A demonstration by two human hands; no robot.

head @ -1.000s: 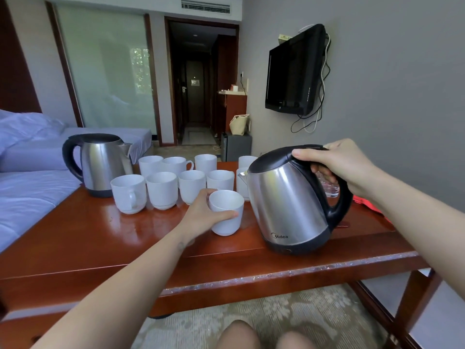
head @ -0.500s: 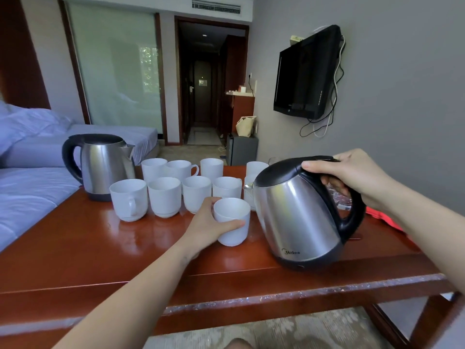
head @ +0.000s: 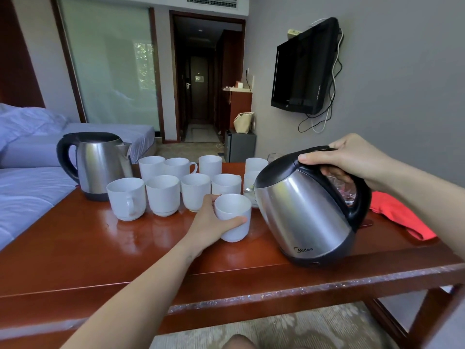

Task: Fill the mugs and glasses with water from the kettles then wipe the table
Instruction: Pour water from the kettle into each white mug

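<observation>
right hand grips kettle by handle, spout now tipped nearer mug; left hand wraps mug; pour likely imminent.

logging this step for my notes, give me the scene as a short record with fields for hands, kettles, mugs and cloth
left hand: grips a white mug standing on the table
right hand: holds the near kettle by its black handle
near kettle: tilted, spout toward the white mug; no water stream visible
far kettle: upright at the table's left rear, untouched
other mugs: clustered between the two kettles
red cloth: lies on the table's right side
</observation>
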